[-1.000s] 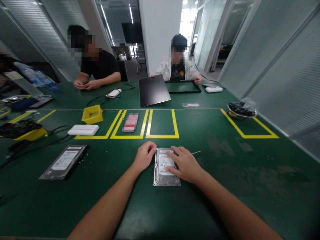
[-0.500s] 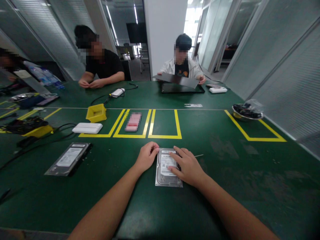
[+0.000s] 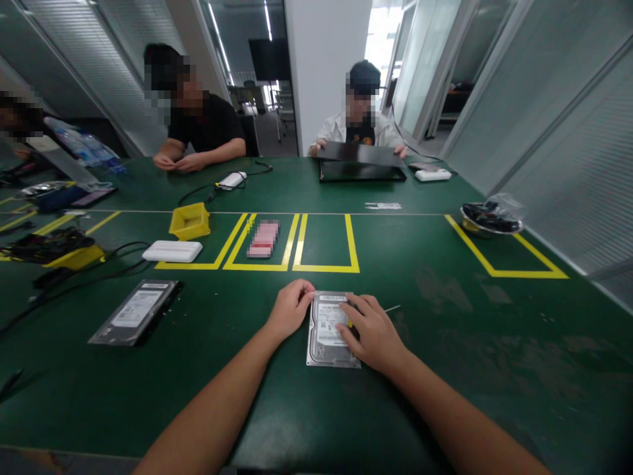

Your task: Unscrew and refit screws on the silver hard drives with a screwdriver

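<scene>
From here I see the 3.5-inch hard drive [image 3: 327, 333] lying label up on the green table [image 3: 277, 415], the left hand [image 3: 291, 307] at its far left corner with thumb and fingertips nearly together. The right hand [image 3: 372, 331], loosely spread with fingers curved, rests over the drive's right side, a bit of yellow showing beneath it; well left of the drive lies a second hard drive [image 3: 138, 310].

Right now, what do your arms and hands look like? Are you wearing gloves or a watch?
No gloves: my left hand and right hand are bare. No watch or bracelet shows on either wrist. My left forearm and right forearm show no sleeves, cables or clear markings.
</scene>
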Demonstrator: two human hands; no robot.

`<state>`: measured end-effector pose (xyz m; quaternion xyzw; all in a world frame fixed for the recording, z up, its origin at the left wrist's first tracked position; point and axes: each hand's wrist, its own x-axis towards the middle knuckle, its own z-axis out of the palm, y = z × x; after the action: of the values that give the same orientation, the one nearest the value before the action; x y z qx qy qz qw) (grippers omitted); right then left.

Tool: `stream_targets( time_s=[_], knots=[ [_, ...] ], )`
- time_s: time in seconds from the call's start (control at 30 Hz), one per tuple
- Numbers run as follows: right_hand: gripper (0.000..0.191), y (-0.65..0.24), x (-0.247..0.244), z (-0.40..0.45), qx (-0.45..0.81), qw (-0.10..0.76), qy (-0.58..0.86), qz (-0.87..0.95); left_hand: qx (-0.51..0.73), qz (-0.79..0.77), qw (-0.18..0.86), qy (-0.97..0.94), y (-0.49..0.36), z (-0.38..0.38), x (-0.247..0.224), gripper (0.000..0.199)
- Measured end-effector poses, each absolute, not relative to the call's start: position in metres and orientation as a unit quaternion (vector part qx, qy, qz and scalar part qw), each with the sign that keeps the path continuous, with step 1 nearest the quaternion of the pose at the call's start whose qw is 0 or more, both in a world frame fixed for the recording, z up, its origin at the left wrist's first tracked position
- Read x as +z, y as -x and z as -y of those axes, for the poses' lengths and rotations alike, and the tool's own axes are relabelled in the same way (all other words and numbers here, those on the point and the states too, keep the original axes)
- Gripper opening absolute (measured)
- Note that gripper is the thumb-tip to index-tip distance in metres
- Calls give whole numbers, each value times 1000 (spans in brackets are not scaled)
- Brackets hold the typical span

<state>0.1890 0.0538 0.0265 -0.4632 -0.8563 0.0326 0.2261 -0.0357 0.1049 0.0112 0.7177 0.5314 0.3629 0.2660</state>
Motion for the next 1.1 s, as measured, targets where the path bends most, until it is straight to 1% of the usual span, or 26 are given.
stream_targets(
  time_s=[0.27,0.53,0.67,0.87,1.1],
  knots=[
    [34,-190,30,-53,38,273,426,862,359,-525,261,-726,38,-108,8,9],
    [33,-191,29,-53,15,313,432,846,344,-536,262,-725,38,-109,7,9],
    [35,-191,28,-54,16,314,434,845,339,-538,262,-726,39,-110,7,10],
    [25,-189,27,-55,31,320,426,846,333,-538,261,-729,39,-113,8,11],
    [23,-187,26,-57,43,299,429,851,336,-531,245,-738,40,-115,7,14]
  ],
)
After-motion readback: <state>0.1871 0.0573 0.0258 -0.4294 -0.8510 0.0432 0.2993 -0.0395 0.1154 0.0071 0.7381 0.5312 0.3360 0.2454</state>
